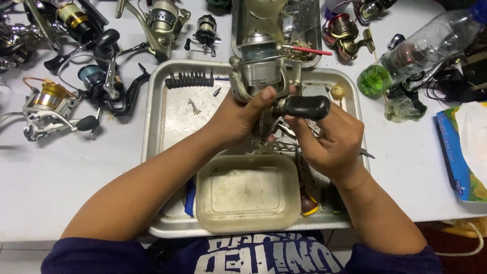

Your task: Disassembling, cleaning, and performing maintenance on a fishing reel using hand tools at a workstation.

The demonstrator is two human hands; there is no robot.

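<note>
Over the steel tray [167, 127] on the bench [76, 172], the left hand [238, 117] grips a silver reel [256, 73] by its body, rigid, weighty, probably greasy, while the right hand [329, 139] clasps its black knob [306, 107].

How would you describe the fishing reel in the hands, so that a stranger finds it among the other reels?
Start at the shallow metal tray in the middle of the white table. Above its centre, the left hand grips a silver-grey spinning reel, and the right hand holds its black handle knob. It is the only reel lifted and held; the others lie on the table around the tray.
</note>
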